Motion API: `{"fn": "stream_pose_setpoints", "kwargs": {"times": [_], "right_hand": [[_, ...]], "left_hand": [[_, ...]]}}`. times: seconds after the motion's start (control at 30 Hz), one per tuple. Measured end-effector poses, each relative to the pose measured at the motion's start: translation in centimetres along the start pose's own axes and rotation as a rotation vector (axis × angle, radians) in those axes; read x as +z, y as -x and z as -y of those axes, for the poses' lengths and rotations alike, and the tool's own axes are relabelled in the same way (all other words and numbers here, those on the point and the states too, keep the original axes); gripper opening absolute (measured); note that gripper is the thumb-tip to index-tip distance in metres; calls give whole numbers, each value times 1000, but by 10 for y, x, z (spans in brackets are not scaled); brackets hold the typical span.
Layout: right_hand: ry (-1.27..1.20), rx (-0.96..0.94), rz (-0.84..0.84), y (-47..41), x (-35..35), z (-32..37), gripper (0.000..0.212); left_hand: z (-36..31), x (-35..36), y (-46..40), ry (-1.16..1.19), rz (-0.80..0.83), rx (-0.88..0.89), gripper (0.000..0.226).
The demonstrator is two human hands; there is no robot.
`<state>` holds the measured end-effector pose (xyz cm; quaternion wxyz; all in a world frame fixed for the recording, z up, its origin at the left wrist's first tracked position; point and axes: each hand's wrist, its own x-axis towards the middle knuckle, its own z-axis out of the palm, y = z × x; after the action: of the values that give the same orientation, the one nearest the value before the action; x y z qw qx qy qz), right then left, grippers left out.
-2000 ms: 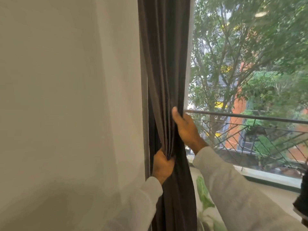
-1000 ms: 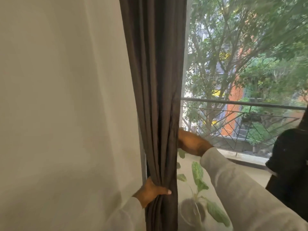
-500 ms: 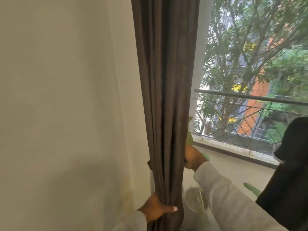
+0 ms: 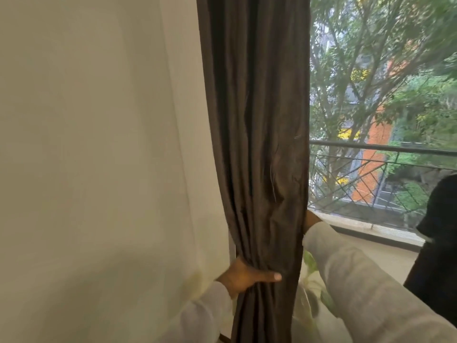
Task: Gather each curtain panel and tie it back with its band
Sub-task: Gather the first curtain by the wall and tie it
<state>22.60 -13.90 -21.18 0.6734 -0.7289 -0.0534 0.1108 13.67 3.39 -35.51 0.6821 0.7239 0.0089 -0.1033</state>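
A dark brown curtain panel (image 4: 257, 125) hangs bunched in vertical folds at the window's left edge. My left hand (image 4: 243, 276) grips the gathered folds low down, thumb lying across the front. My right hand (image 4: 312, 220) reaches behind the panel's right edge; only its wrist shows, and the fingers are hidden by the fabric. A sheer white curtain (image 4: 99, 169) hangs to the left of the dark panel. No tie-back band is visible.
The window (image 4: 380, 95) looks out on trees and a metal balcony railing (image 4: 385, 151). A leafy potted plant (image 4: 311, 293) stands low behind the panel. Something dark (image 4: 440, 243) stands at the right edge.
The view has swung slightly. My right hand has slipped further behind the curtain, so that only its wrist shows. My left hand keeps its grip on the gathered folds.
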Motion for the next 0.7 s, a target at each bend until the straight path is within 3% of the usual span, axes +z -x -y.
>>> {"fn": "stream_pose_setpoints", "kwargs": {"times": [0.07, 0.17, 0.23, 0.33, 0.4, 0.43, 0.5, 0.6, 0.7], "right_hand": [[195, -57, 38, -9, -1, 1, 32], [276, -74, 137, -4, -6, 19, 49], [445, -174, 133, 3, -17, 23, 32], [432, -221, 146, 10, -47, 6, 5], [433, -228, 117, 14, -58, -3, 13], [447, -246, 125, 14, -61, -6, 22], [486, -263, 151, 15, -57, -9, 32], [543, -256, 151, 7, -40, -20, 17], [540, -246, 141, 0, -32, -27, 13]], "left_hand": [[12, 7, -11, -70, -111, 28, 91], [20, 5, -19, -95, -225, 51, 58], [21, -4, -20, -71, -252, 57, 49], [19, -23, -19, -36, -394, 57, 35], [26, -32, -18, -36, -499, 44, 19], [28, -32, -15, -32, -515, 61, 23], [36, -28, -10, -72, -521, 113, 53], [42, -13, 4, -272, -595, 149, 108], [44, -1, 20, -464, -635, 279, 131]]}}
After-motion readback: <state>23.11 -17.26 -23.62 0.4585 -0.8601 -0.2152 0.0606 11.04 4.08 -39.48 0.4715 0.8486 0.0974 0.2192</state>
